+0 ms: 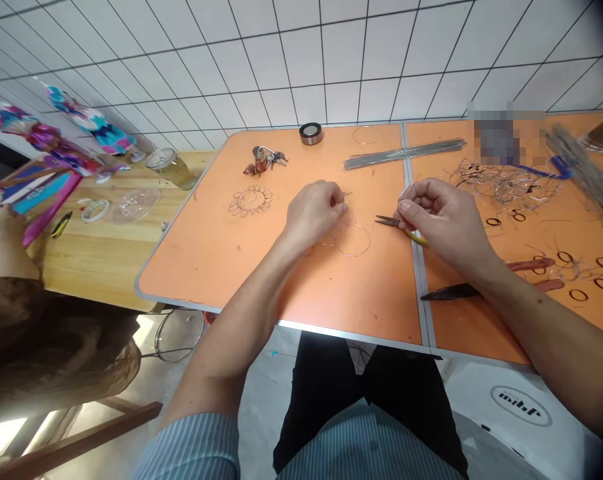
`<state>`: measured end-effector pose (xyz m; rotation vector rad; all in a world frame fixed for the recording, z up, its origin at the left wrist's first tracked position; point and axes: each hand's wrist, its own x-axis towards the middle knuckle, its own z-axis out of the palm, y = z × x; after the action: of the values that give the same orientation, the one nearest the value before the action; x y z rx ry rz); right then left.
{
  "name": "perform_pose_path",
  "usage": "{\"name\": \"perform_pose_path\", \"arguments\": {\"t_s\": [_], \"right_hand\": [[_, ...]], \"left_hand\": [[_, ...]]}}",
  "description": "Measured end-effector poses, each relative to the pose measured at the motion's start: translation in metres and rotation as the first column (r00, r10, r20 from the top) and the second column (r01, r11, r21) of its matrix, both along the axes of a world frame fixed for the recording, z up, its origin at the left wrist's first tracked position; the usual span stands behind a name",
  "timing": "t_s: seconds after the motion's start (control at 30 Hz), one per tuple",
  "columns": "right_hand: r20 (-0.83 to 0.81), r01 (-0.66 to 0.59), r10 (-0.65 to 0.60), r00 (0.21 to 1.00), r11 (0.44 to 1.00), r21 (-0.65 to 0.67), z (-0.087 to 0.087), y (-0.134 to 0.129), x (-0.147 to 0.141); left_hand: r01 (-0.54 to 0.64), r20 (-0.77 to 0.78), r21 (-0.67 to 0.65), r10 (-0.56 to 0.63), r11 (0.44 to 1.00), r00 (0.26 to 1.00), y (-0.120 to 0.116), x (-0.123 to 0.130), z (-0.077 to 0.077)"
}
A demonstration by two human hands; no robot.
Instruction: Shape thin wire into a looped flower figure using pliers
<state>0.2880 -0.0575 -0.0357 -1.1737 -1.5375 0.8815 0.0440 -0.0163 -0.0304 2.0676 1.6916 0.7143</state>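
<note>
My left hand [317, 210] is closed in a pinch on a thin wire; a short end sticks out past the fingertips. Below it, a round wire loop [354, 240] shows close to the orange tabletop. My right hand [439, 217] is closed, thumb and index finger together; what they pinch is too small to make out. Right by that thumb are small pointed pliers [387, 221] with a yellow handle, partly covered by the hand; whether they are gripped or lie there, I cannot tell. Left of my hands lies a wire ring with looped edges [250, 201].
Behind are a tape roll [311, 134], small dark red pieces [261, 162] and straight wires [404, 154]. Under my right forearm lies a red-handled tool [451, 292], near tangled wire [511, 187] and dark rings [578, 295]. Another person's hand [6, 233] is at the left, near a lidded cup [171, 168].
</note>
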Motion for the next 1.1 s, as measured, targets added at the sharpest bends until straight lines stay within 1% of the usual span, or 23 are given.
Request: {"name": "perform_pose_path", "arguments": {"t_s": [0.07,0.13,0.2,0.3,0.37,0.4,0.47,0.57,0.67,0.73,0.83,1.03,1.1], "right_hand": [[0.048,-0.001,0.005,0.999,0.998,-0.069,-0.001,0.002,0.001],[0.138,0.008,0.003,0.990,0.996,-0.085,-0.002,0.002,0.002],[0.213,0.012,0.005,0.977,0.997,-0.082,-0.003,0.003,0.001],[0.241,0.005,0.022,0.970,0.994,-0.111,-0.008,0.005,-0.001],[0.232,-0.013,0.048,0.971,0.989,-0.150,-0.012,0.007,-0.001],[0.233,-0.024,0.065,0.970,0.985,-0.172,-0.014,0.008,-0.001],[0.250,-0.054,0.109,0.962,0.975,-0.216,-0.016,0.008,0.000],[0.276,-0.112,0.188,0.943,0.957,-0.266,-0.017,0.007,0.002],[0.281,-0.157,0.238,0.930,0.946,-0.283,-0.017,0.005,0.001],[0.280,-0.161,0.244,0.928,0.944,-0.288,-0.016,0.004,-0.002],[0.255,-0.141,0.222,0.941,0.943,-0.303,-0.014,0.001,-0.004],[0.146,-0.116,0.169,0.975,0.942,-0.314,-0.001,-0.002,0.001],[0.095,-0.118,0.151,0.984,0.950,-0.289,0.000,-0.002,0.005]], "left_hand": [[0.032,-0.143,-0.014,-0.033,0.999,0.989,0.001,0.006,-0.009],[0.023,-0.227,-0.014,-0.025,1.000,0.974,0.002,0.013,-0.018],[0.011,-0.252,-0.034,-0.019,0.999,0.968,0.005,0.018,-0.026],[0.013,-0.200,-0.067,-0.026,0.998,0.979,0.013,0.020,-0.036],[0.015,-0.126,-0.072,-0.024,0.997,0.992,0.017,0.020,-0.039],[0.023,-0.064,-0.088,-0.028,0.996,0.998,0.019,0.019,-0.039],[0.047,0.109,-0.133,-0.032,0.990,0.994,0.019,0.018,-0.038],[0.084,0.371,-0.200,-0.004,0.976,0.929,0.016,0.018,-0.033],[0.132,0.538,-0.256,0.027,0.958,0.842,0.009,0.021,-0.026],[0.144,0.609,-0.281,0.060,0.949,0.791,0.004,0.022,-0.021],[0.149,0.677,-0.278,0.084,0.949,0.731,-0.001,0.023,-0.016],[0.187,0.769,-0.203,0.038,0.961,0.638,-0.003,0.022,-0.011],[0.176,0.777,-0.210,0.055,0.962,0.627,-0.003,0.021,-0.010]]}}
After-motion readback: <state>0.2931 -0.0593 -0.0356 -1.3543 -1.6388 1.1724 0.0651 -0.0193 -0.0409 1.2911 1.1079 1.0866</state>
